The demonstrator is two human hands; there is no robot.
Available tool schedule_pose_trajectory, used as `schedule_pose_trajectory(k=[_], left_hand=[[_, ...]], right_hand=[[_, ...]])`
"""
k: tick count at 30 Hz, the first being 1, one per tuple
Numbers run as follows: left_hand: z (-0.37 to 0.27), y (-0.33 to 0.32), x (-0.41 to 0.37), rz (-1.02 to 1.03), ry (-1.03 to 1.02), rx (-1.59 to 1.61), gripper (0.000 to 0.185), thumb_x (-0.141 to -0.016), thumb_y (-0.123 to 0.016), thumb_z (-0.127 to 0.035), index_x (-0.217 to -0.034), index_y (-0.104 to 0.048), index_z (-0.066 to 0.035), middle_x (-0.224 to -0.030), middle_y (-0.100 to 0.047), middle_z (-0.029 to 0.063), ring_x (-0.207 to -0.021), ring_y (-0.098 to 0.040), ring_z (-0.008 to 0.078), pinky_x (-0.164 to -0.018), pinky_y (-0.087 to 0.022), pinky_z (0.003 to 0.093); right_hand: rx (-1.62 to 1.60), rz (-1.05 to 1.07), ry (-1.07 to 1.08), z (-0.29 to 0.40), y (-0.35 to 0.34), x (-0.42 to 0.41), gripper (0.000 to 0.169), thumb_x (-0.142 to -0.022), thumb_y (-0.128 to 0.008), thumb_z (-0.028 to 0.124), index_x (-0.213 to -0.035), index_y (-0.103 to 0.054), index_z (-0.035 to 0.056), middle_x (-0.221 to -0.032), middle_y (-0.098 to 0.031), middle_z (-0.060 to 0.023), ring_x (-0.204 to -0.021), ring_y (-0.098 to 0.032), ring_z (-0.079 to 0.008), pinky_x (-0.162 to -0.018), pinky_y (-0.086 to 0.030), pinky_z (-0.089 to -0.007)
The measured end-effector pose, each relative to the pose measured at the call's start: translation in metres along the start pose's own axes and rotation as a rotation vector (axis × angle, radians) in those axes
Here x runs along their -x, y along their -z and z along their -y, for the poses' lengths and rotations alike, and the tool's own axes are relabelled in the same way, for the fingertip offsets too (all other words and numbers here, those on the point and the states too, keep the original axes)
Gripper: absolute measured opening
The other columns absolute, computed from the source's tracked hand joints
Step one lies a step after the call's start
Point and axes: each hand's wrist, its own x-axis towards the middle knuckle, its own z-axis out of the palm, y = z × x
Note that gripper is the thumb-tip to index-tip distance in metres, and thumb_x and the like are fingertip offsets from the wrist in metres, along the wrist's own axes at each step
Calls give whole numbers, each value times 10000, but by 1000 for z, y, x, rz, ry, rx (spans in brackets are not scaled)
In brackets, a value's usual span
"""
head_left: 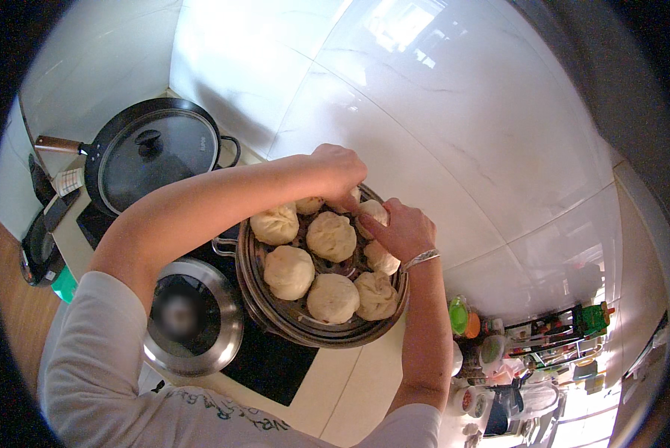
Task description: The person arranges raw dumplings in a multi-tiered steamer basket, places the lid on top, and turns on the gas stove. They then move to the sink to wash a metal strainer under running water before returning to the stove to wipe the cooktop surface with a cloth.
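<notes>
A round metal steamer [246, 288] stands before me with several pale steamed buns [331, 236] on its perforated tray. At the far rim, my left hand [340, 173] is curled with its thumb down against a bun [350, 197]; its fingers are mostly hidden, so its hold is unclear. From the right, my right hand [407, 228] closes around another bun [372, 217], thumb over the top and fingers behind. A bracelet [421, 259] circles the right wrist. Below that hand sits a further bun [381, 257], partly covered by it.
A black frying pan [95, 185] with a glass lid [167, 151] stands back left. Nearer me, a steel-rimmed glass lid [228, 330] lies over the black cooktop [279, 364]. Jars and kitchen items [491, 347] crowd the counter at right. A tiled wall [413, 140] rises behind the steamer.
</notes>
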Motion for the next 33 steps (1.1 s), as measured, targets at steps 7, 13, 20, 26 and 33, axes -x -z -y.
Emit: schedule_pose_trajectory(k=[7,13,20,26,33], left_hand=[[13,30,50,-241,25,6,595,-773,-696,-496,-1236,-573,-144,-1050,-637,122,-885,-656,314,-749,-525,435],[19,14,217,-698,52,289,420,-779,-746,-181,-1166,-603,-103,-914,-607,73,-677,-594,187,-665,-512,319],[-12,-111,354,-312,444,393,394,-765,-755,-339,-1044,-630,-91,-793,-604,66,-677,-620,224,-600,-487,354],[-37,-140,344,-351,653,585,343,-811,-675,-221,-1104,-557,-86,-735,-637,103,-673,-639,288,-614,-486,397],[-44,-146,387,-814,728,473,163,-832,-583,-84,-976,-506,-92,-715,-561,75,-630,-586,201,-591,-472,351]], right_hand=[[22,-402,68,-2,26,30,517,-863,-597,500,-1179,-594,90,-1169,-577,-161,-890,-659,-281,-725,-538,-393],[-746,-1052,-106,10,-1,183,305,-827,-681,91,-1109,-593,12,-1037,-581,-77,-778,-560,-187,-618,-492,-277],[-1366,-420,-480,89,-161,280,187,-839,-601,-31,-1022,-622,7,-932,-625,-57,-725,-569,-149,-632,-501,-259],[-1180,-40,-109,142,-217,280,283,-815,-678,68,-1091,-618,50,-949,-628,-112,-775,-626,-206,-683,-531,-312],[-1250,-51,170,168,-200,281,377,-793,-682,63,-1157,-582,59,-956,-604,-113,-672,-605,-198,-606,-519,-296]])
